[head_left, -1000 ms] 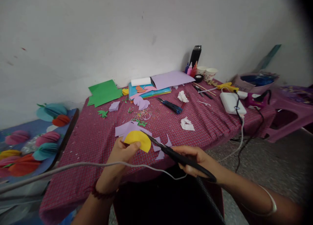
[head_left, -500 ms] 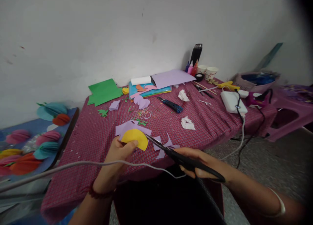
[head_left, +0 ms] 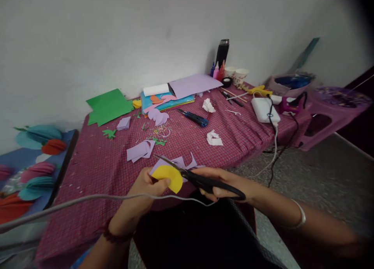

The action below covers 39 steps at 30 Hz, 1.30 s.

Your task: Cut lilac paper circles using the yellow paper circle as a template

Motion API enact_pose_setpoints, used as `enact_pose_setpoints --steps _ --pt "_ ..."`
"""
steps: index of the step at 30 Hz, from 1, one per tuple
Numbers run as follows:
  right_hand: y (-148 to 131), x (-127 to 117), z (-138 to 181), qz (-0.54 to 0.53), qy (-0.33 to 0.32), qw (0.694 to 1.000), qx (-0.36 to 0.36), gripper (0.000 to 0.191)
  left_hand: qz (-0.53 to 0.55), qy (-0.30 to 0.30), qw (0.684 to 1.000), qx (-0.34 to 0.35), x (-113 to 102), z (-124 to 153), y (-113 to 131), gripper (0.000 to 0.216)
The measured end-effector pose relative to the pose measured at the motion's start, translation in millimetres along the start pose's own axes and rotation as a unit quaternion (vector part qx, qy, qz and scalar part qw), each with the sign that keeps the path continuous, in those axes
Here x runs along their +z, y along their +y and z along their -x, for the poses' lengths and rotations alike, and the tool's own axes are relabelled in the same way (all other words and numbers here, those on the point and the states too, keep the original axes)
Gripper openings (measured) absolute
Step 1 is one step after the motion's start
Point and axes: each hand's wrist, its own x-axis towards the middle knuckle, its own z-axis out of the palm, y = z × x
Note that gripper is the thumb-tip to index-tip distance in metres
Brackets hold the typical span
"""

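Note:
My left hand (head_left: 143,193) pinches a curved yellow paper piece (head_left: 167,174) between thumb and fingers, and lilac paper shows behind its upper edge. In my right hand (head_left: 230,178) are black-handled scissors (head_left: 201,179), their blades pointing left along the top of the yellow piece. Whether the blades bite into the paper I cannot tell. Lilac paper scraps (head_left: 191,161) lie behind the scissors. Lilac cut sheets (head_left: 137,151) rest on the table beyond my left hand. A grey-white cable crosses in front of both hands.
The checked tablecloth (head_left: 96,163) holds green paper (head_left: 109,107), a utility knife (head_left: 193,117), crumpled tissue (head_left: 214,138) and a white power bank-like box (head_left: 265,109) with cables. Bottles and paper cups (head_left: 240,76) stand at the back. Folded paper shapes (head_left: 36,187) lie at left.
The camera view has turned right. My hands have drawn away from the lilac cut sheets, and the scissors now reach further left across the top of the yellow piece.

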Motion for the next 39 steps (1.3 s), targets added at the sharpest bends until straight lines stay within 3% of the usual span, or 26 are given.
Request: enact_pose_setpoints --steps 5,8,11,17,20,24,30,39 --pt "1.6 1.1 -1.5 -0.011 0.009 1.0 -0.018 0.063 -0.004 -0.006 1.0 0.02 -0.6 -1.1 -5.1 0.007" --pt "-0.6 0.8 -1.0 -0.006 0.005 1.0 -0.018 0.062 0.039 -0.04 0.998 0.019 -2.5 -2.4 -7.7 0.008" --pt "-0.7 -0.4 -0.2 0.005 0.004 1.0 -0.014 0.063 0.099 -0.077 0.992 0.0 -2.5 -1.8 -5.6 0.014" --pt "6.0 -0.4 -0.2 0.02 0.004 0.999 -0.027 0.062 0.147 -0.094 0.984 -0.035 2.2 1.3 4.3 0.013" --pt "7.6 1.9 -1.6 0.012 0.01 1.0 -0.027 0.062 0.136 -0.105 0.985 -0.027 3.3 1.2 4.8 0.013" --pt "6.5 3.8 -2.6 0.011 0.019 0.999 -0.031 0.06 0.102 -0.078 0.991 -0.03 1.3 0.4 1.5 0.01" --pt "4.7 2.3 0.6 0.019 0.039 0.999 0.001 0.064 0.064 -0.133 0.989 0.008 -7.7 -1.9 -7.9 0.016" --pt "7.1 0.0 4.5 0.014 0.057 0.998 0.02 0.065 0.048 -0.131 0.99 0.014 -9.8 -2.9 -7.4 0.015"
